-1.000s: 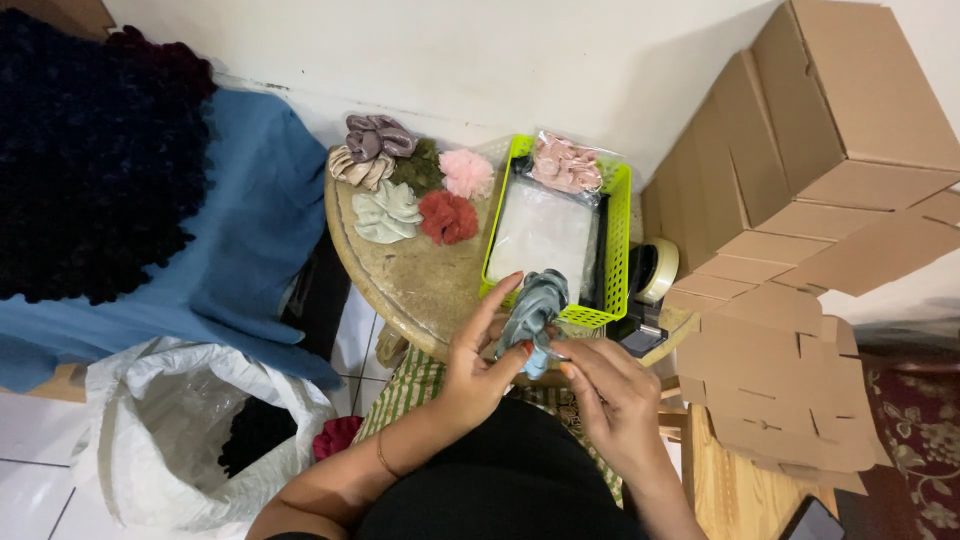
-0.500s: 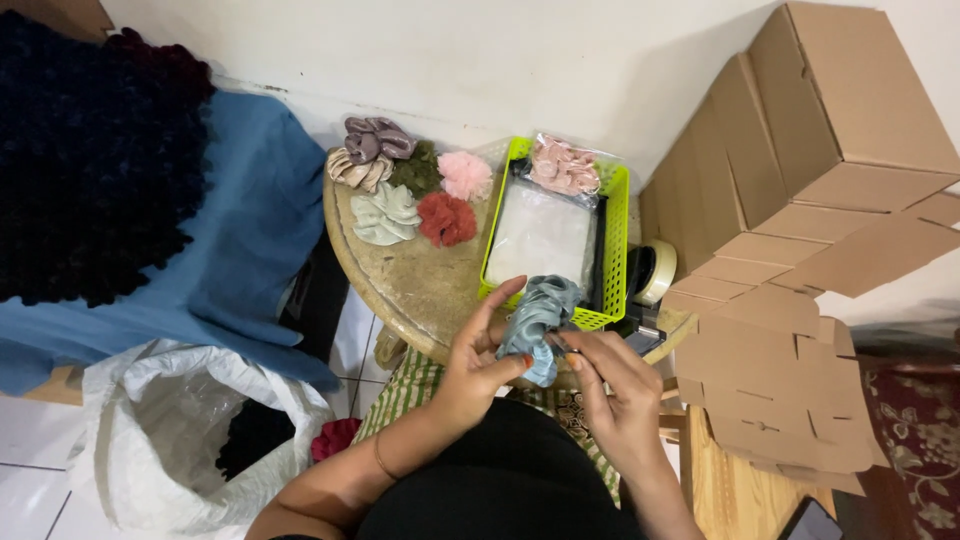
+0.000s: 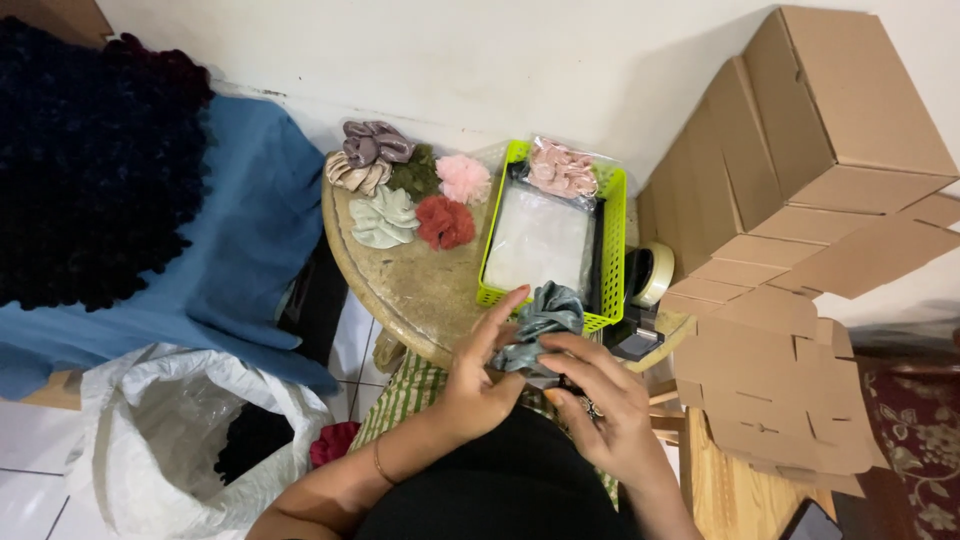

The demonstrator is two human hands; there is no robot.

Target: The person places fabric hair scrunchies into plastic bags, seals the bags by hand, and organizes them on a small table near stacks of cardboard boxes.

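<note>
I am closing both hands, left hand (image 3: pixel 475 385) and right hand (image 3: pixel 605 410), in a grip on a grey-blue scrunchie (image 3: pixel 540 325), just before the green basket (image 3: pixel 600 215).

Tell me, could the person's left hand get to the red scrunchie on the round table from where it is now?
Probably yes. The left hand is on the grey-blue scrunchie at the table's near edge, and only bare tabletop shows between it and the red scrunchie. It would have to let go first.

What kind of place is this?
Probably a home packing corner for handmade hair scrunchies: scrunchies laid out on a small table, a stack of cardboard boxes, and a tape roll nearby.
</note>
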